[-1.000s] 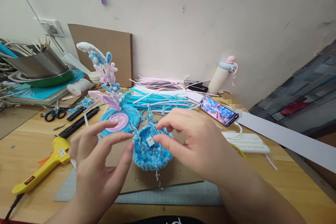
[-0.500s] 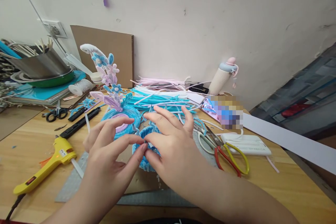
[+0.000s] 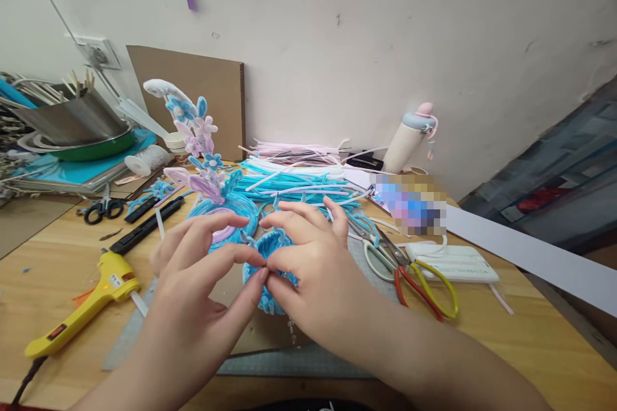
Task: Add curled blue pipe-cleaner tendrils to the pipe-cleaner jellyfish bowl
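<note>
A small blue pipe-cleaner basket (image 3: 270,255) sits on a piece of cardboard (image 3: 250,327) in front of me. My left hand (image 3: 202,295) and my right hand (image 3: 313,270) meet at its near rim, thumb and forefinger of each pinching there. Whatever the fingertips grip is hidden between them. Just behind the basket stands a blue and pink pipe-cleaner ornament (image 3: 212,196) with flowers on a round base.
A yellow glue gun (image 3: 81,305) lies at the left, with black scissors (image 3: 102,207) and a black knife (image 3: 144,225) behind it. Red-and-yellow scissors (image 3: 409,270) and a white box (image 3: 453,262) lie at the right. Bundles of blue and pink pipe cleaners (image 3: 299,173) fill the back.
My right hand has come down and left from above the basket onto its near rim, uncovering the scissors. My left fingers closed in to meet it. A small white piece is now out of sight.
</note>
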Demonstrator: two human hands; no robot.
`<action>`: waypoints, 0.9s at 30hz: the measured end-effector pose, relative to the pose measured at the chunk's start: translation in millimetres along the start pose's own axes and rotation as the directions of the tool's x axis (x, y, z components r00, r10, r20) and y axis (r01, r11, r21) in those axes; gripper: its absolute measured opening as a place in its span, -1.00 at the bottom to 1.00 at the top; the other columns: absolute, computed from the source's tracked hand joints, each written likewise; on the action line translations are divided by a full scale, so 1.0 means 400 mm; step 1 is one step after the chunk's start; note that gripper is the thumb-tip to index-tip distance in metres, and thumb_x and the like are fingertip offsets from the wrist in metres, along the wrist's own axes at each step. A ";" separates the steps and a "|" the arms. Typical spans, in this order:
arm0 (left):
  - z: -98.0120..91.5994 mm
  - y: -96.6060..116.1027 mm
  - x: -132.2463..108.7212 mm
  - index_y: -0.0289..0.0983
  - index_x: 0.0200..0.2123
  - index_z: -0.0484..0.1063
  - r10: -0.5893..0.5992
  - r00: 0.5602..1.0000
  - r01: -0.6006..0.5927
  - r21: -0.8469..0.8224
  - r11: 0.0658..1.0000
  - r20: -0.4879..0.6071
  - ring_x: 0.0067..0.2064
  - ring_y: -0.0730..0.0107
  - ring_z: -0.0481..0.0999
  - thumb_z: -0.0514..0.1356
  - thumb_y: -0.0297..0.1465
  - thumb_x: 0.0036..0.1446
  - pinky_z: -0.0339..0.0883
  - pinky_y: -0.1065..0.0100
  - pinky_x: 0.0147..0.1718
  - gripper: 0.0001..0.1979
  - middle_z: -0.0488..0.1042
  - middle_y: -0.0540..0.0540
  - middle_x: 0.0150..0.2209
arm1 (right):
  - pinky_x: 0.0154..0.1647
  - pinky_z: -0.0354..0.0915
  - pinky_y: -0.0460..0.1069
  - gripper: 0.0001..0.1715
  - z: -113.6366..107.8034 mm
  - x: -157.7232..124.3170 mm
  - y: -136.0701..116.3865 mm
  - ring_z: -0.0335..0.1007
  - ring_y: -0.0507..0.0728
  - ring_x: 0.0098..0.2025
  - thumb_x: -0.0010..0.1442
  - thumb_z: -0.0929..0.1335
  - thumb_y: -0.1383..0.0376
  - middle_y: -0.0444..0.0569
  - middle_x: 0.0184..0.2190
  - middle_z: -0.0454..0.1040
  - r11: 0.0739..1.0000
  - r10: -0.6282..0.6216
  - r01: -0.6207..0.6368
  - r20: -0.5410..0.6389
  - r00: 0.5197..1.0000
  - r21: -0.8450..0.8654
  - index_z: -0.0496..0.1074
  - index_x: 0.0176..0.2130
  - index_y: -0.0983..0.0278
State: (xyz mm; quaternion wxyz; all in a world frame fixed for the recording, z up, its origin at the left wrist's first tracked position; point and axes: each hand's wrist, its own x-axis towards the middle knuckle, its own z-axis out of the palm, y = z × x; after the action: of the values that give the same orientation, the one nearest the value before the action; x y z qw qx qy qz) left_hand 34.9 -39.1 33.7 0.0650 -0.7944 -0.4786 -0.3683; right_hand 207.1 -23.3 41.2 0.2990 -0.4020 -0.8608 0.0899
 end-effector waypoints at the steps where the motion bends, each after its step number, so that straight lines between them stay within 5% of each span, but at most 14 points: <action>1: -0.002 -0.001 0.000 -0.09 -0.35 0.44 -0.001 1.000 0.001 -0.005 1.000 0.009 0.01 0.02 0.35 0.20 -0.43 0.13 0.15 -0.06 -0.06 -0.91 0.41 -0.09 -0.04 | 0.24 -0.36 0.39 -0.83 0.000 0.000 -0.001 0.09 0.26 0.24 0.21 0.37 0.34 -0.13 0.09 0.42 1.000 0.007 -0.007 -0.005 1.000 0.011 0.56 -0.36 0.12; 9: -0.010 -0.014 -0.007 -0.08 -0.34 0.44 -0.013 0.997 0.015 -0.034 0.999 0.072 0.05 0.04 0.34 0.20 -0.41 0.14 0.16 -0.08 -0.03 -0.93 0.40 -0.08 -0.04 | 0.17 -0.12 0.26 -0.83 0.004 0.003 0.002 0.16 0.21 0.12 0.17 0.40 0.35 -0.14 0.03 0.43 0.998 0.003 0.000 -0.040 0.999 0.069 0.57 -0.41 0.13; 18: -0.013 -0.019 -0.001 -0.07 -0.35 0.46 -0.005 0.999 0.006 -0.022 1.000 0.040 0.02 0.04 0.38 0.21 -0.39 0.14 0.16 -0.07 -0.04 -0.93 0.43 -0.06 -0.06 | 0.17 -0.15 0.29 -0.81 -0.001 0.004 0.000 0.19 0.23 0.11 0.20 0.40 0.31 -0.13 -0.01 0.44 1.000 0.015 -0.015 -0.016 1.000 0.023 0.55 -0.45 0.18; 22: -0.021 -0.019 -0.005 -0.05 -0.34 0.47 -0.020 0.999 0.022 -0.040 0.999 0.045 0.03 0.05 0.38 0.19 -0.37 0.15 0.17 -0.06 -0.04 -0.92 0.43 -0.04 -0.06 | 0.23 -0.28 0.35 -0.89 -0.032 0.004 0.004 0.16 0.27 0.18 0.22 0.41 0.19 -0.10 0.06 0.42 1.000 0.003 -0.003 0.025 1.000 -0.015 0.56 -0.28 0.12; 27: -0.032 -0.017 -0.003 -0.04 -0.25 0.45 -0.102 0.995 0.103 -0.091 0.991 0.007 0.08 0.10 0.34 0.15 -0.37 0.20 0.16 -0.04 0.02 -0.89 0.39 -0.04 -0.03 | 0.21 -0.09 0.27 -0.83 -0.104 0.005 0.046 0.29 0.19 0.11 0.30 0.33 0.28 -0.10 0.00 0.45 0.998 0.043 -0.036 -0.128 0.991 0.055 0.55 -0.23 0.11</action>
State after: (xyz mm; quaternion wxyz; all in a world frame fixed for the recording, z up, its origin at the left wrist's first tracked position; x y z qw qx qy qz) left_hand 22.5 -42.2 40.4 0.0092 -0.7713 -0.5015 -0.3917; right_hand 242.4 -13.0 68.3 0.3625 -0.4158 -0.8290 0.0921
